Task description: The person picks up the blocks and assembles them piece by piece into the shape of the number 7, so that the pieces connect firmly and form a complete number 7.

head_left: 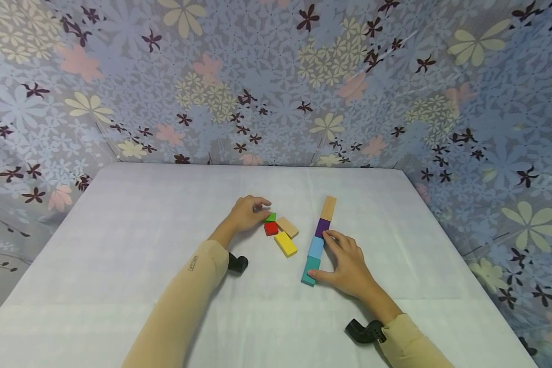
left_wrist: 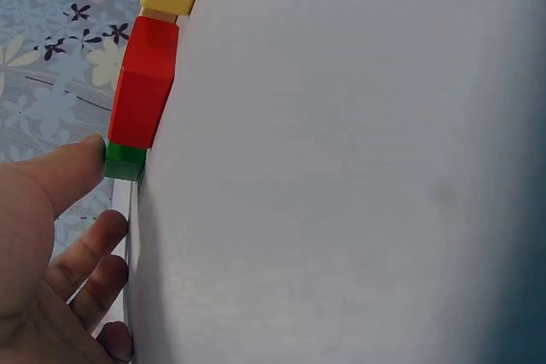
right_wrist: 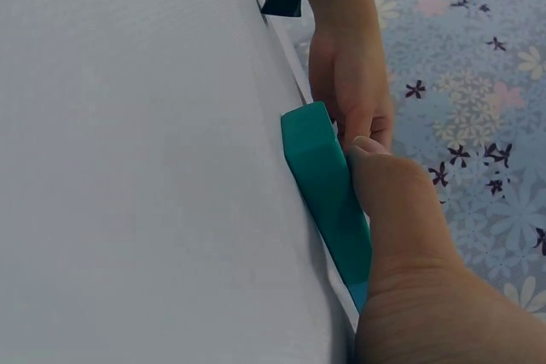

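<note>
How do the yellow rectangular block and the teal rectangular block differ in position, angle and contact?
Position: the yellow block lies near the red block; the teal block sits end to end with the light blue block.
Angle: in the head view, the yellow block's near end points rightward; the teal block's points leftward.
Contact: no hand touches the yellow block; the right hand's thumb touches the teal block.
Shared: both are elongated.

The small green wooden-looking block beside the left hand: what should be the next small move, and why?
Perhaps the left hand should close its fingers around the green block: its thumb seems to touch it, while the other fingertips appear apart in the left wrist view. The right hand touches the row of four rectangular wooden-looking blocks.
</note>
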Motion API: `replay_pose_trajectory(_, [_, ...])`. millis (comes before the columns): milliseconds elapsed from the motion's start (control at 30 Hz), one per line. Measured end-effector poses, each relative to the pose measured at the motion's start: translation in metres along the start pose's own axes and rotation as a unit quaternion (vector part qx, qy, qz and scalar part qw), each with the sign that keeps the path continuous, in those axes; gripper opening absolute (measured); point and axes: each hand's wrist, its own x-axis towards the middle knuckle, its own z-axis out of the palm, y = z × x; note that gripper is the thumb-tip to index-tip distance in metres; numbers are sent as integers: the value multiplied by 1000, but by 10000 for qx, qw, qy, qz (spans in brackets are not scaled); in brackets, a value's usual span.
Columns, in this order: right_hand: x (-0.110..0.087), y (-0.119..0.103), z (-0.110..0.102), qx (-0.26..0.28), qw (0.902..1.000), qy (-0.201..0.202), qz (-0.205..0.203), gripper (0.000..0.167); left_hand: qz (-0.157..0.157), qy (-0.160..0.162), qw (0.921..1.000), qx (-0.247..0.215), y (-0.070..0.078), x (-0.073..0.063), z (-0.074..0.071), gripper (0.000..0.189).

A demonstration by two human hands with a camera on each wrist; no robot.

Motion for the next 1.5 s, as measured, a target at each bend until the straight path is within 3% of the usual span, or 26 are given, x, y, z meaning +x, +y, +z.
replay_pose_trajectory(767, [0, 1, -2, -27, 10000, -32, 31, 107, 0, 175, 9998, 26, -5, -4, 7, 35])
replay_pose_trajectory(967, [3, 6, -7, 92, 9999, 57, -3, 100, 201, 278, 9992, -211, 3, -16, 6, 38])
replay_pose_trajectory(1100, [8, 10, -12, 155, 9998, 117, 12, 96, 398, 244, 9988, -113, 13, -28, 9, 37])
replay_pose_trajectory(1300, [19, 22, -21, 354, 9991, 219, 106, 86, 1078, -124, 9936, 319, 30, -52, 19, 38])
replay_pose_trajectory(1500, [34, 32, -32, 677, 9973, 255, 157, 75, 1508, -862, 9839, 427, 50, -75, 34, 42])
